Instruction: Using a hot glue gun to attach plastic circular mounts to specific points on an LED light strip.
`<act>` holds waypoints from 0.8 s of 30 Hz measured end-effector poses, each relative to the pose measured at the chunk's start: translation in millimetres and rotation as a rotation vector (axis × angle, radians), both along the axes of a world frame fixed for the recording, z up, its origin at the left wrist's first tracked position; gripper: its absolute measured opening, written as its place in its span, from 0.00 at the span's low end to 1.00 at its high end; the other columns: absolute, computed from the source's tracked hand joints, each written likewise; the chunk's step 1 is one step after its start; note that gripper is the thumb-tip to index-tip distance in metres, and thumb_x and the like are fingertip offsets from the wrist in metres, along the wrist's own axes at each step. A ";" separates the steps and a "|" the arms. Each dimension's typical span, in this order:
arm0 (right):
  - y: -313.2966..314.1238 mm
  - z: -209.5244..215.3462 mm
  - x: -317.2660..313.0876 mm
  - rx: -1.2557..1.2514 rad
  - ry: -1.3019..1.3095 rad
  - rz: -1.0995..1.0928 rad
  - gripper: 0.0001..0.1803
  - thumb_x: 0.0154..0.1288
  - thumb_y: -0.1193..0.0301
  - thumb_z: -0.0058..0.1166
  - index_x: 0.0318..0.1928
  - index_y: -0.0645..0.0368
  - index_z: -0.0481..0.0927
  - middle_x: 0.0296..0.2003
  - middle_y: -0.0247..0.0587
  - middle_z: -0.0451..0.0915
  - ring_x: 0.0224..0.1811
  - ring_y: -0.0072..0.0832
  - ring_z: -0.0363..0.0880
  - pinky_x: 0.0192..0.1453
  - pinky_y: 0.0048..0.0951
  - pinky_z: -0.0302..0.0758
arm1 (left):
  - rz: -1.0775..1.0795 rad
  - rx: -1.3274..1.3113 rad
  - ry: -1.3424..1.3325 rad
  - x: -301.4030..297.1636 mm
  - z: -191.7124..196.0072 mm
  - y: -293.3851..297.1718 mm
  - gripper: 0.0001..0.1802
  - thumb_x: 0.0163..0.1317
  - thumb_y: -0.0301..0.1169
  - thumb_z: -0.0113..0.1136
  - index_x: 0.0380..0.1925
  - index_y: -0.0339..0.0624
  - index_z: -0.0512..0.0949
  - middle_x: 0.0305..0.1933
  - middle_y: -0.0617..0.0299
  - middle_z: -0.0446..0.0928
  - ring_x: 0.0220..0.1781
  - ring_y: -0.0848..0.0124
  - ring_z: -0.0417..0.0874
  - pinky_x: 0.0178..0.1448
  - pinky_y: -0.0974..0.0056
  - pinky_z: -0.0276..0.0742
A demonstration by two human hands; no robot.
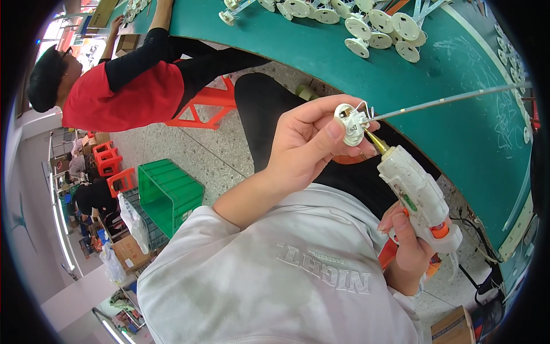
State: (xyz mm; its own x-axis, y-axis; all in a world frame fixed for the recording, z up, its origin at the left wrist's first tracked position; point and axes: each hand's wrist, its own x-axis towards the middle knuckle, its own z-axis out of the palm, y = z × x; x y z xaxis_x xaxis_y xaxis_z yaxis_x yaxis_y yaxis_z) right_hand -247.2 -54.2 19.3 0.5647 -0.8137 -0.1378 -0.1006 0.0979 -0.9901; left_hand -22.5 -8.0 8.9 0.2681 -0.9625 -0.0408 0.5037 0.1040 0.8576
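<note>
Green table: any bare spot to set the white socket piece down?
Yes: the bare green table between its near curved edge and the pile of white round sockets at the far side. The right edge is crowded with small white parts; the thin rod crosses there.

White round lamp socket (350, 123) on thin rod, white glue gun (417, 195) (nozzle touching socket)

The person wears a pale grey sweatshirt (275, 275) with pushed-up sleeves and black trousers (260, 109).

Speckled terrazzo floor (189, 149), green-topped workbench (401, 86) — orange stool (206, 103), green crate (169, 192), cardboard boxes (129, 252)
</note>
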 end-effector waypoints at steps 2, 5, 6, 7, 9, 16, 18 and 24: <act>2.1 3.3 3.4 0.034 0.005 -0.040 0.15 0.50 0.71 0.65 0.40 0.62 0.81 0.28 0.34 0.80 0.29 0.28 0.74 0.37 0.27 0.68 | -0.004 0.005 0.009 -0.2 1.0 0.0 0.27 0.71 0.42 0.46 0.59 0.28 0.64 0.51 0.36 0.75 0.42 0.63 0.84 0.45 0.69 0.82; 2.1 3.2 4.5 0.052 0.000 -0.077 0.14 0.50 0.70 0.64 0.38 0.61 0.83 0.28 0.33 0.80 0.28 0.29 0.73 0.36 0.27 0.68 | -0.025 -0.018 0.087 -0.3 0.1 -0.7 0.27 0.71 0.42 0.46 0.58 0.27 0.64 0.51 0.36 0.74 0.42 0.62 0.84 0.45 0.69 0.82; 1.4 2.8 4.9 0.036 -0.011 -0.074 0.14 0.50 0.70 0.64 0.39 0.61 0.82 0.28 0.34 0.80 0.27 0.28 0.74 0.35 0.26 0.69 | -0.027 -0.017 0.086 -0.1 -0.2 -0.8 0.27 0.71 0.42 0.46 0.58 0.27 0.64 0.51 0.36 0.74 0.42 0.62 0.84 0.45 0.69 0.82; -0.3 3.3 6.0 0.037 -0.012 -0.075 0.14 0.50 0.70 0.64 0.39 0.61 0.82 0.28 0.34 0.80 0.27 0.28 0.74 0.35 0.26 0.69 | -0.033 -0.014 0.089 0.3 -0.5 -0.8 0.28 0.71 0.42 0.45 0.58 0.27 0.64 0.51 0.36 0.74 0.42 0.62 0.84 0.45 0.69 0.82; -3.9 4.6 7.9 0.080 -0.071 -0.024 0.13 0.51 0.71 0.64 0.38 0.64 0.81 0.26 0.36 0.80 0.24 0.27 0.75 0.32 0.24 0.70 | -0.039 -0.010 0.091 0.0 -1.7 0.0 0.28 0.71 0.42 0.45 0.58 0.26 0.64 0.51 0.36 0.74 0.42 0.62 0.84 0.45 0.69 0.82; -3.7 -6.3 3.2 -0.067 -0.138 -0.008 0.15 0.61 0.79 0.50 0.49 0.73 0.72 0.21 0.42 0.75 0.20 0.26 0.72 0.24 0.25 0.70 | -0.073 -0.016 0.133 0.5 -6.1 1.4 0.28 0.72 0.41 0.42 0.60 0.25 0.62 0.51 0.34 0.74 0.42 0.61 0.83 0.44 0.68 0.82; -9.5 -4.4 3.2 -0.116 -0.113 0.117 0.15 0.62 0.78 0.50 0.49 0.73 0.72 0.22 0.43 0.76 0.20 0.27 0.73 0.24 0.25 0.70 | -0.079 -0.032 0.141 0.6 -7.8 1.3 0.28 0.72 0.41 0.42 0.60 0.25 0.62 0.51 0.33 0.73 0.42 0.61 0.83 0.44 0.68 0.82; -7.2 4.0 4.7 -0.133 0.061 -0.011 0.11 0.51 0.70 0.64 0.34 0.63 0.82 0.24 0.37 0.81 0.21 0.28 0.76 0.27 0.24 0.70 | -0.091 -0.024 0.068 1.2 -3.0 -0.4 0.29 0.72 0.42 0.42 0.60 0.25 0.62 0.51 0.36 0.74 0.47 0.60 0.82 0.46 0.65 0.82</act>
State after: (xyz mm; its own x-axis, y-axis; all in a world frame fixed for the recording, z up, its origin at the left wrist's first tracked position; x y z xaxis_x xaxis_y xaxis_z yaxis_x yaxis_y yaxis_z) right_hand -242.5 -61.4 23.2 0.5495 -0.8332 -0.0625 -0.1606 -0.0319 -0.9865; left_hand -21.3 -8.4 5.9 0.1767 -0.9837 -0.0327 0.5692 0.0750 0.8187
